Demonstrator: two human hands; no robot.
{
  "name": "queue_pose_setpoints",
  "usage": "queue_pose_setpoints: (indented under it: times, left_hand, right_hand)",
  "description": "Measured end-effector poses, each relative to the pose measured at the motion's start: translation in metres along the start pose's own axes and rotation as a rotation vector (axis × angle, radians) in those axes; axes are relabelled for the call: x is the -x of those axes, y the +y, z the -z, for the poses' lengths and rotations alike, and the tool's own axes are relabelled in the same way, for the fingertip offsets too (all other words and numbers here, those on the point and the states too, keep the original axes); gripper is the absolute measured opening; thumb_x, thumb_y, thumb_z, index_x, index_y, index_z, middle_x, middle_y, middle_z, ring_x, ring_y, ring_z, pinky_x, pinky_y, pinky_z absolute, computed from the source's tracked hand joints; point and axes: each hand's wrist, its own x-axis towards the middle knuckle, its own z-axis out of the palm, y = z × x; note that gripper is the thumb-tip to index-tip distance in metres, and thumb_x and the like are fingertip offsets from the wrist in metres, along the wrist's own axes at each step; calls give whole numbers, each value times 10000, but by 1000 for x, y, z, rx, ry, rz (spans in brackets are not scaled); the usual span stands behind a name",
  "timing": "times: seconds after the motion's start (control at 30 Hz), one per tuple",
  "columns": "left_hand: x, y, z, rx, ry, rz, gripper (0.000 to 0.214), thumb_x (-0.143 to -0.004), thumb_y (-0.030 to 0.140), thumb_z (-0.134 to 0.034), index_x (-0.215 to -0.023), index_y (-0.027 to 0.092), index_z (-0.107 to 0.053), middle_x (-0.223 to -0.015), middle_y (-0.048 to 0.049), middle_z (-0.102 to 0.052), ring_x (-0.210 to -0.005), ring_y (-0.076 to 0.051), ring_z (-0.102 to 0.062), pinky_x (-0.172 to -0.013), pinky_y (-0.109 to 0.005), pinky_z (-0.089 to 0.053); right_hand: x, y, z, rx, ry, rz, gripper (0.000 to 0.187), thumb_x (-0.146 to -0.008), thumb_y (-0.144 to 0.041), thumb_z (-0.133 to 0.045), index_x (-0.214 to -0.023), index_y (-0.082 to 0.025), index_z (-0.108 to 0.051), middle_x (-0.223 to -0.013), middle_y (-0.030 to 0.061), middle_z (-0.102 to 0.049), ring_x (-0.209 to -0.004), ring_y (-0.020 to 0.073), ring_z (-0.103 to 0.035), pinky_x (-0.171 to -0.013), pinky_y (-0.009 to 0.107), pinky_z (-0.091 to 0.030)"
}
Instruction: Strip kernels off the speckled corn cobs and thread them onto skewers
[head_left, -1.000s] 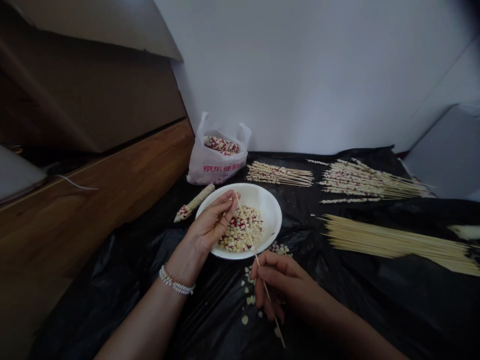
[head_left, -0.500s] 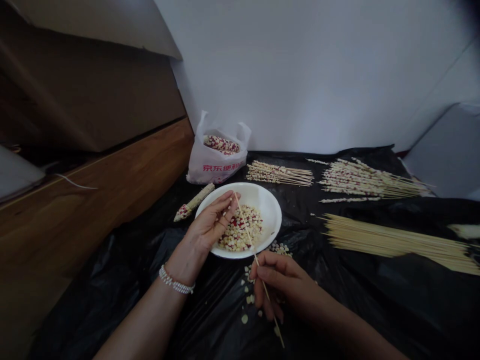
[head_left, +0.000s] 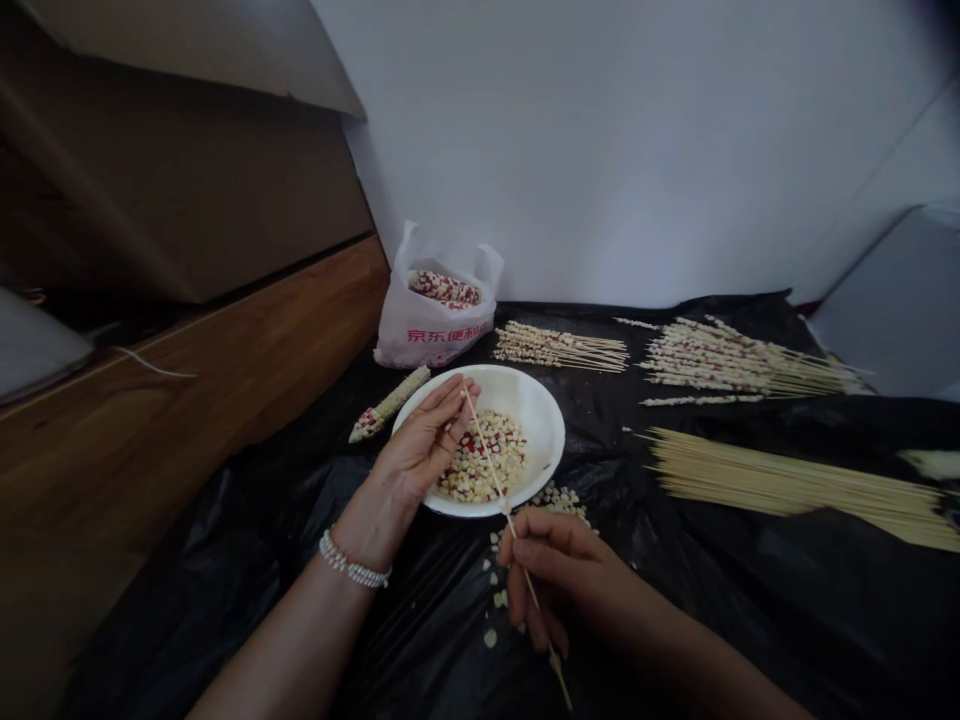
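Observation:
In the head view, my right hand (head_left: 555, 570) is closed around a thin wooden skewer (head_left: 486, 450), which slants across the white bowl (head_left: 551, 430). Its upper tip meets the fingertips of my left hand (head_left: 420, 440), which hovers over the bowl's left side. Those fingers are pinched on a small pale corn kernel (head_left: 463, 393) at the tip. A pale bit sits on the skewer just above my right fingers. Loose cream and dark red kernels (head_left: 480, 470) lie in the bowl. My left palm hides part of them.
A white plastic bag (head_left: 435, 330) holds corn cobs behind the bowl; a mostly stripped cob (head_left: 390, 405) lies left. Two piles of kernel-threaded skewers (head_left: 559, 347) and a bundle of bare skewers (head_left: 787, 480) rest on black plastic sheeting (head_left: 300, 560). Stray kernels (head_left: 559, 497) lie beside the bowl.
The skewer has slid slightly down toward me, its lower end reaching lower. A pale bit now shows on it above my right fingers. My hands have barely shifted.

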Motion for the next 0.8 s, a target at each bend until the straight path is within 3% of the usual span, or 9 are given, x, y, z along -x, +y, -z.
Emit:
queue_pose_setpoints:
  times: [0.3, 0.6, 0.8]
  left_hand:
    - [-4, -1, 4, 26, -1, -32, 422, -907, -81, -508, -1248, 113, -667, -1016, -113, -772, -795, -117, -766, -787, -165, -619]
    - [-4, -2, 4, -12, -20, -35, 387, -886, -88, -547, -1184, 108, -695, -1000, -103, -776, -768, -110, -761, -723, -138, -614]
    - [-3, -2, 3, -1, 3, -32, 462, -880, -89, -548, -1261, 139, -677, -1085, -125, -773, -778, -110, -768, -751, -144, -614]
  right_hand:
    - [3, 3, -1, -53, -48, -46, 308, -915, -471, -638, -924, -169, -576, -648, 9, -702, -404, 90, -572, -350, 156, -358]
    - [0, 5, 1, -83, -51, -30, 279, -920, -439, -634, -935, -165, -581, -656, 17, -710, -409, 96, -586, -342, 154, -359]
    - [0, 6, 2, -102, -60, -31, 298, -915, -456, -633, -929, -165, -575, -655, 19, -708, -408, 96, -584, -339, 151, -345]
